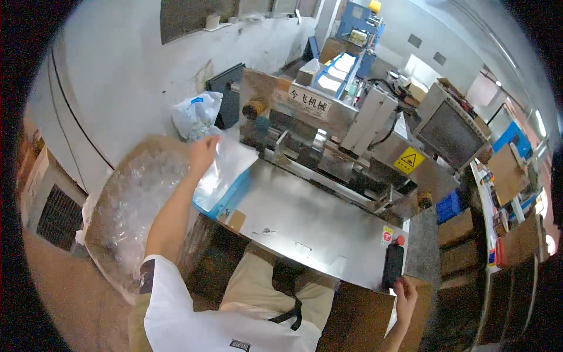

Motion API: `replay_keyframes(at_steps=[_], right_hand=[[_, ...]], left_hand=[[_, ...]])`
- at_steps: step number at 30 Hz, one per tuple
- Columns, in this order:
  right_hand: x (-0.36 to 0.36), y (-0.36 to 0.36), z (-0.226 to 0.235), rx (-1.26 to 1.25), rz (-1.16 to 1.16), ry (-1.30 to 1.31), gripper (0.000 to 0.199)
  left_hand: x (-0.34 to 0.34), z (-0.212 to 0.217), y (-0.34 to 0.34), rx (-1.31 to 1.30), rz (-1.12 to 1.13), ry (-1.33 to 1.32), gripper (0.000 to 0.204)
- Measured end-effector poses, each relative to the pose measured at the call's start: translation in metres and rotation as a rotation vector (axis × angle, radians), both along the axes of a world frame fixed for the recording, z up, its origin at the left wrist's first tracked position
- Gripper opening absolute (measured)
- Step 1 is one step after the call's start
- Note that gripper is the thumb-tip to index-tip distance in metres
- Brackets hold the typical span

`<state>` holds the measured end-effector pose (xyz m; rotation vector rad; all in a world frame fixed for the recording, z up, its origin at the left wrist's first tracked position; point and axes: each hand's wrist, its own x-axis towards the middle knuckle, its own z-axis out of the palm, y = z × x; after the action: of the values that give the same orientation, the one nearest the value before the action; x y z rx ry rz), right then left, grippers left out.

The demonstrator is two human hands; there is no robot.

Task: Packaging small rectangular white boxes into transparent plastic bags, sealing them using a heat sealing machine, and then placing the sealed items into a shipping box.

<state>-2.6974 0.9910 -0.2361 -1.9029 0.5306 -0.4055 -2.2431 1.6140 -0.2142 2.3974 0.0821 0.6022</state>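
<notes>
My left hand [203,154] is closed at the edge of some clear plastic bags [226,170] that lie in a blue tray [218,206] at the left end of the metal worktable [287,208]. The bag in its fingers is thin and partly hidden by the hand. My right hand [406,298] rests by the table's front right corner, its fingers loosely bent and holding nothing. Close to those fingertips lies a black, phone-like slab [393,267]. Just beyond it is a red push button [400,240].
A large sack of crumpled clear plastic [138,205] stands at my left. Behind the worktable rises a metal machine [311,111] with a screen [451,135] at its right. A white plastic bag [199,111] sits against the wall. Shelves with cardboard boxes [509,171] line the right.
</notes>
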Motion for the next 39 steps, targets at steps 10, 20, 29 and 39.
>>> replay_keyframes(at_steps=[10, 20, 29, 39], right_hand=[[0.091, 0.149, 0.065, -0.495, 0.231, -0.316, 0.078], [0.096, 0.181, 0.052, -0.444, 0.467, -0.264, 0.021], [0.088, 0.181, 0.023, -0.722, 0.476, -0.275, 0.018], [0.091, 0.164, 0.024, -0.569, 0.747, -0.076, 0.018]], left_hand=[[-0.181, 0.084, -0.17, -0.036, -0.778, -0.024, 0.011], [-0.252, 0.035, -0.213, -0.165, -0.979, 0.505, 0.016], [-0.265, 0.03, -0.243, -0.106, -1.109, 0.333, 0.047], [-0.238, 0.047, -0.238, 0.5, -1.376, 0.596, 0.03]])
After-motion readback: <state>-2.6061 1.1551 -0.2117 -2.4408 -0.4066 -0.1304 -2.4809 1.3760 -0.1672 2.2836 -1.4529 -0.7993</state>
